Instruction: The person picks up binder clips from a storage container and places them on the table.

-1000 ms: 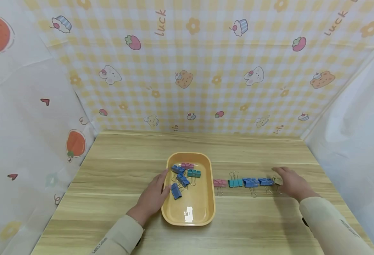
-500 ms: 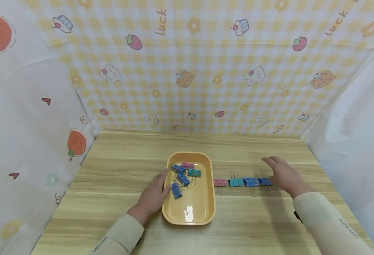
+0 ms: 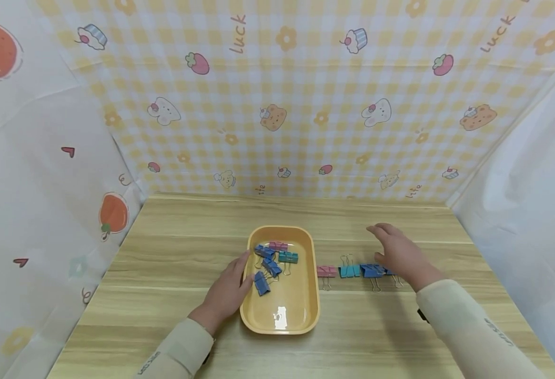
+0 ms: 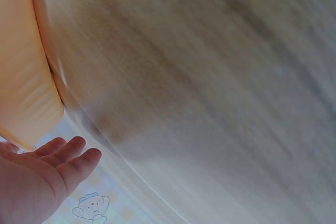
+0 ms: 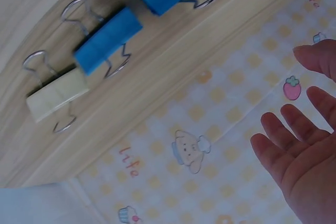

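A yellow tray [image 3: 281, 332] holds several binder clips: a pink clip [image 3: 278, 246], a green clip [image 3: 288, 257] and three blue ones [image 3: 261, 283]. My left hand [image 3: 226, 290] rests against the tray's left rim, fingers relaxed. Right of the tray runs a row with a pink clip [image 3: 326, 271], a teal clip [image 3: 350, 271], a blue clip [image 3: 372, 270] and a second blue clip [image 5: 107, 40]. At the row's end lies a pale yellow clip [image 5: 58, 94], hidden in the head view. My right hand [image 3: 402, 256] hovers over the row's right part, fingers apart, holding nothing.
The wood-grain table [image 3: 192, 221] meets a yellow checked cloth [image 3: 296, 147] at the back. White cloth hangs at the left [image 3: 45, 184] and right [image 3: 523, 200].
My right hand has moved left from the pale yellow clip at the row's right end, leaving it there, and is now above the blue clips. The left hand and tray have stayed put.
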Demonstrator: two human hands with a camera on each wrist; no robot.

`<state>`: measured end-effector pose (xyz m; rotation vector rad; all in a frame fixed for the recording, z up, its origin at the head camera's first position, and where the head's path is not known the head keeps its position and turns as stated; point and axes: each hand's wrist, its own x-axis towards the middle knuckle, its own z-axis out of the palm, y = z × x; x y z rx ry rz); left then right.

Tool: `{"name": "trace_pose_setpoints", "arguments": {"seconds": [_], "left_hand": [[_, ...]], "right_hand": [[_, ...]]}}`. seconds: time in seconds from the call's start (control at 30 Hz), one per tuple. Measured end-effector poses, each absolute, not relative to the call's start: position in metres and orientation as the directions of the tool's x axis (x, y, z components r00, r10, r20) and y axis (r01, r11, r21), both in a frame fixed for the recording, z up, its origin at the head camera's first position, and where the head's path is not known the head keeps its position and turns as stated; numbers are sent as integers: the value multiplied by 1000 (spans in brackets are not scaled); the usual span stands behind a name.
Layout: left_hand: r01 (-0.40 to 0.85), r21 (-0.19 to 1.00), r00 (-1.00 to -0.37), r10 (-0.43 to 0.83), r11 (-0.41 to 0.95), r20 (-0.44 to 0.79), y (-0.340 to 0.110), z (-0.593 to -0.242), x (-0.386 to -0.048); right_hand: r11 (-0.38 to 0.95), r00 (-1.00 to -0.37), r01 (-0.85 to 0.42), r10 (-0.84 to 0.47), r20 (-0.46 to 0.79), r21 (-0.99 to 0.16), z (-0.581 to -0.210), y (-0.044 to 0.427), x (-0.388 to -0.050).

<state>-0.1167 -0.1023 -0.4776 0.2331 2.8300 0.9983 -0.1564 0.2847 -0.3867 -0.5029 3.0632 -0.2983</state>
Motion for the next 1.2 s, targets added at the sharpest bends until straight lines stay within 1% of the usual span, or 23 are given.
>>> {"name": "trace_pose_setpoints", "arguments": {"seconds": [0.33, 0.63, 1.0, 1.2], "left_hand": [[98, 634, -980, 186, 767, -74, -103, -477, -116], [89, 640, -981, 178, 763, -76, -102, -475, -115], [79, 636, -979, 178, 768, -94, -102, -477, -116], [74, 639, -979, 177, 766, -99, -102, -477, -116]], "right_hand": [[895, -942, -322, -334, 16, -310, -388, 251, -164], [880, -943, -316, -332, 16, -354, -390, 219, -170], [835, -931, -336, -364, 20, -435, -394, 185, -169], [832, -928, -335, -372, 3, -443, -398, 168, -171]]}}
